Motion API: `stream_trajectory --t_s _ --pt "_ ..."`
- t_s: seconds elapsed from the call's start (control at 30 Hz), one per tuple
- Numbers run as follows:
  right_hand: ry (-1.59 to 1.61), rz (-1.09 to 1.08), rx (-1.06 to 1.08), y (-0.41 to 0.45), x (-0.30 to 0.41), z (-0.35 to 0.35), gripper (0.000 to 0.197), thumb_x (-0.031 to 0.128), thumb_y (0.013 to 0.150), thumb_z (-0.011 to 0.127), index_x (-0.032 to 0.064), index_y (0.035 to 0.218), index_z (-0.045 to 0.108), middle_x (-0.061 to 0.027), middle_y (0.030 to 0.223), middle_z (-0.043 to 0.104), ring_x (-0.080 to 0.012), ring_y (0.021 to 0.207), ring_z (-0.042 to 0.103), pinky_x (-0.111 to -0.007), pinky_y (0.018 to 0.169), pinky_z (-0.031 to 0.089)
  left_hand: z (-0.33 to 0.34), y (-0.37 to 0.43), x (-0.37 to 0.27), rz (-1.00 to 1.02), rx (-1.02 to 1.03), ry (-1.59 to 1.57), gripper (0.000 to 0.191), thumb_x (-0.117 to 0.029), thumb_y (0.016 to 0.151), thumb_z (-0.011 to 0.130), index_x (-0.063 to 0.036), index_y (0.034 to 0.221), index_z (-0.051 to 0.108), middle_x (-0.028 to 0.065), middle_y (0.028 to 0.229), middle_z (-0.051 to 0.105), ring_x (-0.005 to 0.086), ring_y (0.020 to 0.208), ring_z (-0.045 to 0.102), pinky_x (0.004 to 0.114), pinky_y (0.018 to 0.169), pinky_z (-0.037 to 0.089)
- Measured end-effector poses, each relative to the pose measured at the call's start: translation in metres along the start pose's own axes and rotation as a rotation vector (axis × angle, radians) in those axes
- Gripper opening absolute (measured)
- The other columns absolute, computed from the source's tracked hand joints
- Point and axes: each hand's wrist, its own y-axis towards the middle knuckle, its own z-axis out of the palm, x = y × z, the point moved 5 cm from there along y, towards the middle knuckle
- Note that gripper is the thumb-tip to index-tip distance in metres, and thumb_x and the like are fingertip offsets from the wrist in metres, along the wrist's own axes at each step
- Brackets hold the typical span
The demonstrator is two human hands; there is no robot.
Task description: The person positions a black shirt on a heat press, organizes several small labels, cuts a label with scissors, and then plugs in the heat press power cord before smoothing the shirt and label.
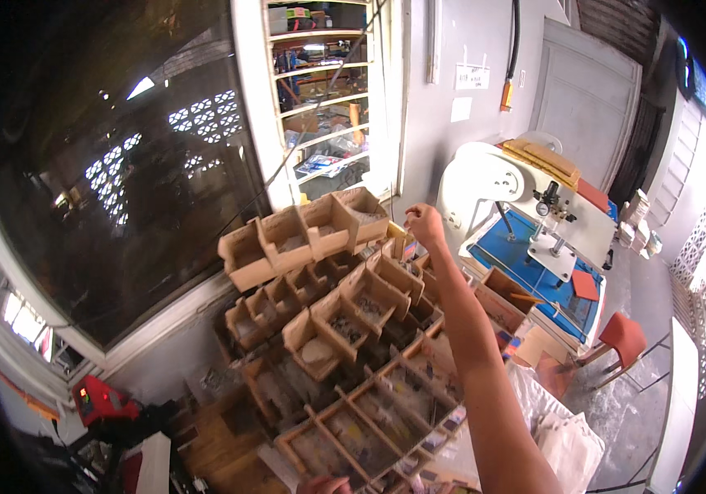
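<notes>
My right hand (425, 225) is stretched far forward, its fingers curled, beside the right end of the raised row of cardboard bins (279, 268). Whether anything small is between those fingers is not visible. Below that row are more cardboard bins (264, 316) and a stepped group of cardboard bins (329, 307), some with small parts inside. My left hand (325, 485) shows only partly at the bottom edge, near the front of a divided wooden tray (342, 401); what it holds or touches is cut off. My right forearm covers part of the tray's right side.
At the right, a white machine (483, 179) stands over a blue work surface (517, 241), with a brown cardboard box (501, 299) beside it. A red chair (623, 339) is farther right. White bags (566, 447) lie by my forearm. A red device (103, 400) sits lower left, below a large window (143, 204).
</notes>
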Motion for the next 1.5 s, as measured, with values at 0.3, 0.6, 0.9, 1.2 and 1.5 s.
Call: stream_trajectory --t_s 0.3,0.6,0.9,1.2,1.5 --pt "-0.208 -0.032 -0.035 0.127 -0.100 0.105 0.019 0.018 0.080 0.057 0.0112 0.089 0.073 -0.0172 0.085 0.068 -0.0363 0.081 0.066 -0.041 0.075 0.052 0.016 0.013 0.034 -0.019 0.035 0.131 0.021 -0.006 0.075 0.073 -0.0031 0.093 0.064 0.0117 0.078 0.060 0.0277 0.068 0.057 0.035 0.062 0.047" --pt "-0.173 0.152 0.505 0.149 -0.131 0.154 0.026 0.019 0.078 0.062 0.0112 0.102 0.068 -0.0124 0.099 0.066 -0.0235 0.085 0.060 -0.034 0.078 0.048 -0.001 0.024 0.020 -0.076 0.113 0.173 0.022 -0.007 0.081 0.069 -0.0016 0.101 0.063 0.0140 0.085 0.061 0.0288 0.073 0.058 0.037 0.065 0.048" --pt "0.111 -0.202 -0.245 0.145 -0.073 0.000 0.016 0.015 0.083 0.065 -0.0010 0.080 0.065 -0.0073 0.063 0.061 -0.0131 0.059 0.055 -0.030 0.059 0.044 -0.003 0.025 -0.003 0.000 0.085 0.156 0.023 -0.007 0.087 0.064 -0.0002 0.108 0.062 0.0163 0.093 0.062 0.0299 0.079 0.060 0.040 0.069 0.049" --pt "0.166 -0.584 -0.437 0.140 0.134 -0.134 0.012 0.008 0.090 0.059 -0.0006 0.091 0.067 -0.0149 0.093 0.065 -0.0276 0.081 0.065 -0.035 0.072 0.051 -0.029 0.059 0.006 0.330 0.086 0.277 0.050 -0.024 0.086 0.064 -0.0031 0.126 0.041 0.0152 0.122 0.051 0.0305 0.105 0.056 0.045 0.085 0.051" --pt "0.350 -1.076 -0.500 0.087 0.322 -0.247 0.013 0.005 0.094 0.053 -0.0012 0.104 0.060 -0.0108 0.095 0.063 -0.0137 0.074 0.059 -0.027 0.062 0.052 0.052 0.330 -0.088 0.292 0.012 -0.348 0.044 -0.007 0.088 0.064 0.0005 0.129 0.050 0.0108 0.119 0.059 0.0195 0.106 0.059 0.031 0.083 0.053"
